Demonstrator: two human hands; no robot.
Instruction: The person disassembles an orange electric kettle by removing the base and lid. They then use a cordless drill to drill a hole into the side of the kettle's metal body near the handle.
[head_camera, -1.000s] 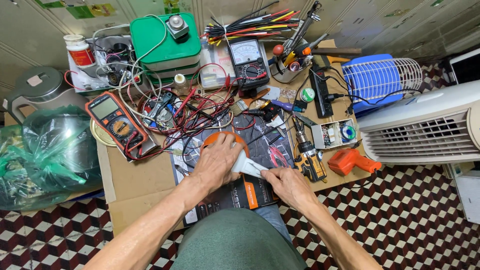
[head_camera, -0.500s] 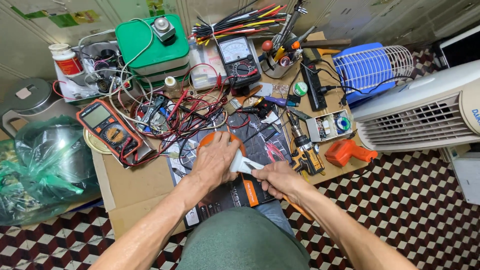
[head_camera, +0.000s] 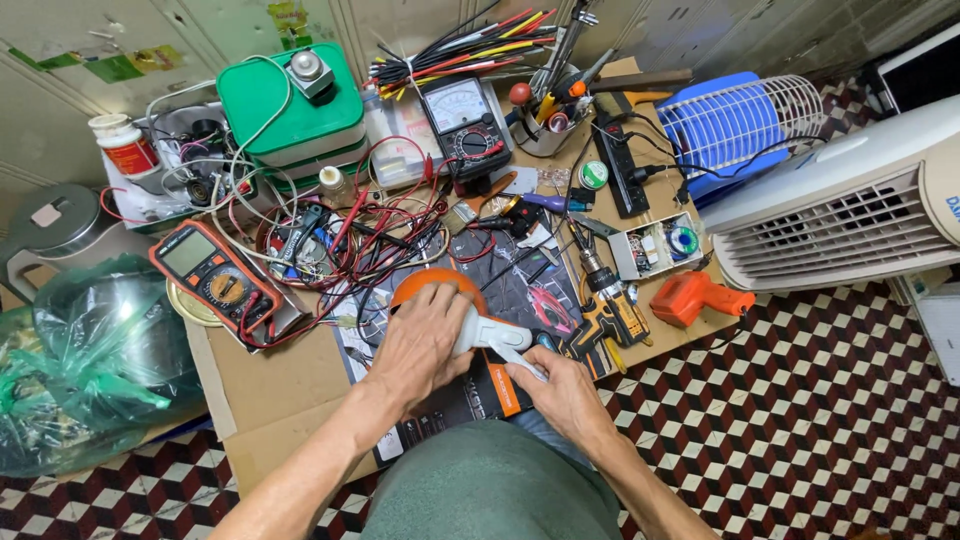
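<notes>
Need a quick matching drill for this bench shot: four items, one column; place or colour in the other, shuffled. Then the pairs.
Items:
1. digital multimeter
2. analog multimeter
3. cordless drill
4. round orange-and-white device

Descriptions:
A. under the left hand
B. orange case, left part of the bench
C. pale dial face, far side of the bench
D. yellow and black, right of the hands

Pairs: 1-B, 2-C, 3-D, 4-A

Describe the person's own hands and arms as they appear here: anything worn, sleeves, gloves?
Both the left hand and right hand are bare: no gloves, and no rings or watch that I can make out. The forearms are uncovered as far as the frame shows, with no sleeves in view. A grey-green garment covers the body below.
</notes>
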